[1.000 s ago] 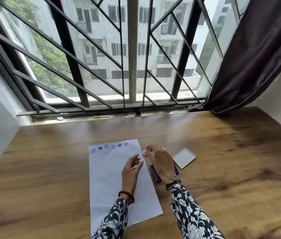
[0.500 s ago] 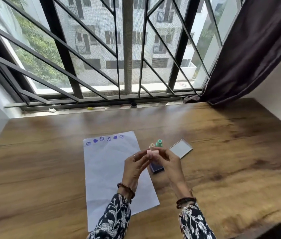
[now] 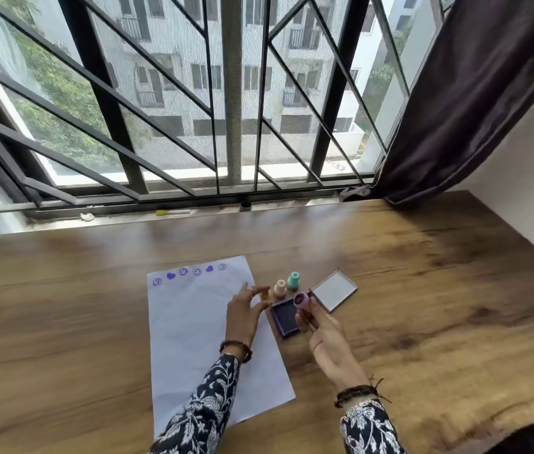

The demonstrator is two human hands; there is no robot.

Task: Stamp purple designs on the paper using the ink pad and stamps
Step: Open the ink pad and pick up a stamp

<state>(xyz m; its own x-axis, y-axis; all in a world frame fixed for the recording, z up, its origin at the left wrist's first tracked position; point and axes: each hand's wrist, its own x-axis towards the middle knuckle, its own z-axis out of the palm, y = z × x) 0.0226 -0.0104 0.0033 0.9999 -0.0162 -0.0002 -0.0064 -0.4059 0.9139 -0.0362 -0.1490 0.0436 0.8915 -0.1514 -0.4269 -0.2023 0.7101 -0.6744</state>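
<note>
A white sheet of paper lies on the wooden table, with a row of purple stamped faces and hearts along its far edge. Right of it sits the open purple ink pad, its lid lying beside it. My right hand holds a lilac stamp over the pad, inked face turned up toward me. My left hand hovers over the paper's right edge with fingers apart, next to a small yellow stamp. A peach stamp and a teal stamp stand upright behind the pad.
The wooden table runs to a barred window at the back. A dark curtain hangs at the right, by a white wall. A yellow-capped pen and a small dark cap lie on the sill.
My hands, together on a pink stamp half a second ago, have parted. The right now holds a lilac stamp face up; the left has opened over the paper. The camera has tilted down.
</note>
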